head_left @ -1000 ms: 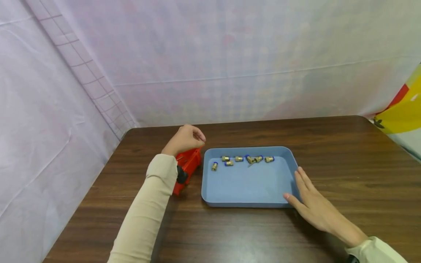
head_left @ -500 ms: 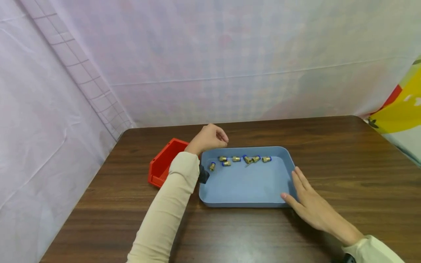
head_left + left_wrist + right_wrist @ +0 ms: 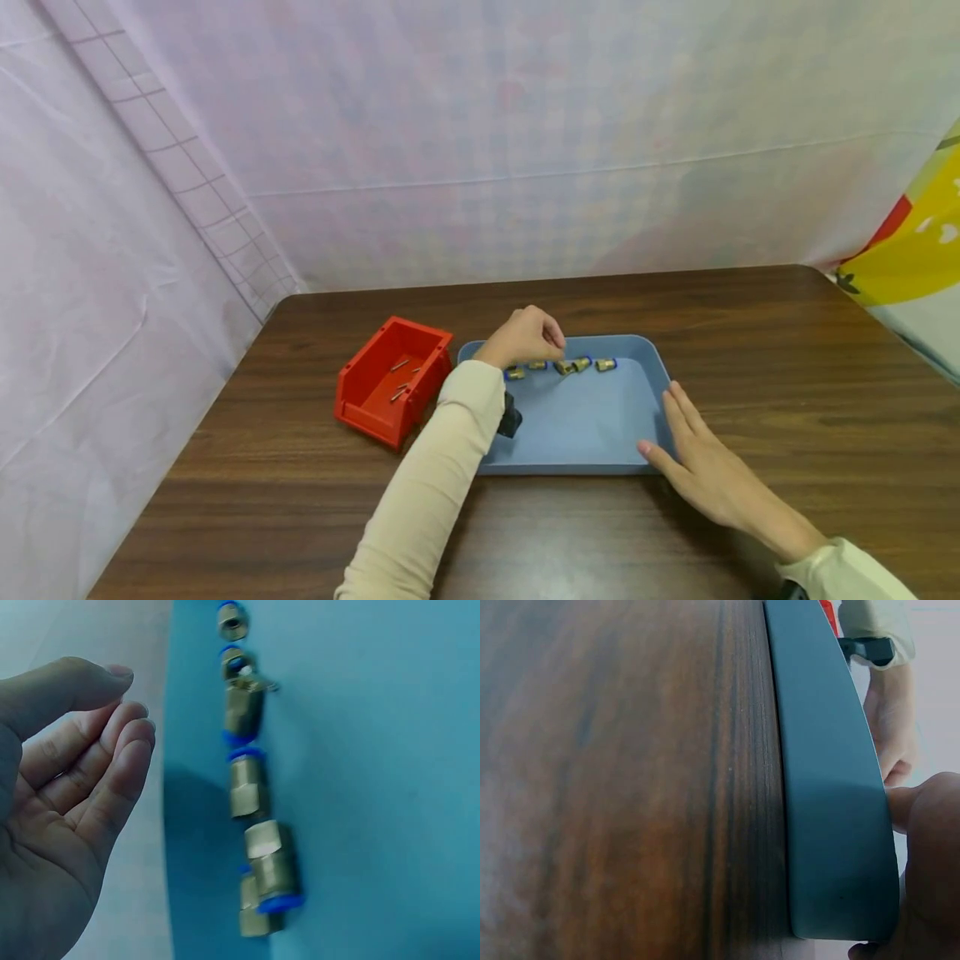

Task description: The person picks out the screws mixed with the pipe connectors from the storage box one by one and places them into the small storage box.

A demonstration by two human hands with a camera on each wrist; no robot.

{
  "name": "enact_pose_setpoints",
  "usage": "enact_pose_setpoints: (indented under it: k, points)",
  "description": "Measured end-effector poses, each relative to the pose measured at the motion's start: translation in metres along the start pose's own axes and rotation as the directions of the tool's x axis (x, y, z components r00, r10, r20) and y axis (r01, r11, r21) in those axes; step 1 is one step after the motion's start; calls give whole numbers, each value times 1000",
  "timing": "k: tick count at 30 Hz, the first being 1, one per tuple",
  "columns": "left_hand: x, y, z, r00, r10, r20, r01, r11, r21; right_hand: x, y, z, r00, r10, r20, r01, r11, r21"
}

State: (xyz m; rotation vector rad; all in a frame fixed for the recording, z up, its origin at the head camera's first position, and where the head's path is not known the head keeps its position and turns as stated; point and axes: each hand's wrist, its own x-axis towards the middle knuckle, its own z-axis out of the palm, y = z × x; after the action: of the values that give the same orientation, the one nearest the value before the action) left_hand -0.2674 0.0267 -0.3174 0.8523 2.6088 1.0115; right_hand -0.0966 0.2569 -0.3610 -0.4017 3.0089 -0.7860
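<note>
My left hand [image 3: 528, 335] hovers over the back of the blue tray [image 3: 577, 469], fingers loosely curled. In the left wrist view nothing shows between its thumb [image 3: 71, 686] and fingertips. Below it lie several brass push-in fittings [image 3: 606, 365] with blue collars, in a rough row; the sleeve and hand hide some. A small thin metal piece [image 3: 268, 686] lies against one fitting [image 3: 245, 709]. My right hand [image 3: 712, 471] rests at the tray's front right corner, fingers straight along the right side, thumb at the rim.
A red open-front bin [image 3: 363, 421] stands left of the tray, with several thin metal pins [image 3: 399, 392] in it. Both are on a brown wood-grain table [image 3: 225, 500]. A pale cloth [image 3: 450, 125] hangs behind the table.
My left hand has moved right from above the red bin to over the tray's fittings, uncovering the bin and its pins. The right hand stays at the tray's corner.
</note>
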Motion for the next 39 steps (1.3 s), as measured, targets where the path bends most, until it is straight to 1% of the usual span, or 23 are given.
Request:
enact_pose_setpoints:
  k: [5, 10, 13, 18, 24, 28, 34, 39]
  points:
    - [3, -3, 14, 999, -27, 17, 27, 1000, -5, -1, 1, 0, 1000, -5, -6, 5, 1000, -4]
    - [3, -5, 24, 998, -49, 26, 49, 999, 18, 0, 2, 2, 1000, -15, -11, 15, 1000, -10]
    - [3, -5, 29, 998, -51, 25, 50, 998, 34, 0, 2, 3, 1000, -17, -14, 17, 1000, -13]
    - [3, -6, 35, 999, -36, 16, 35, 998, 52, 0, 3, 3, 1000, -18, -20, 17, 1000, -21]
    - [3, -6, 38, 1000, -27, 1, 27, 998, 62, 0, 2, 2, 1000, -14, -13, 13, 1000, -24]
    - [2, -9, 37, 1000, -27, -13, 28, 997, 73, 1, 1, 2, 1000, -15, -12, 14, 1000, -21]
    - [0, -10, 35, 998, -55, -43, 60, 992, 114, 0, 1, 2, 1000, -11, -7, 10, 1000, -21]
    - [-1, -6, 36, 996, -76, -45, 81, 988, 129, 0, 1, 2, 1000, -8, -5, 8, 1000, -22]
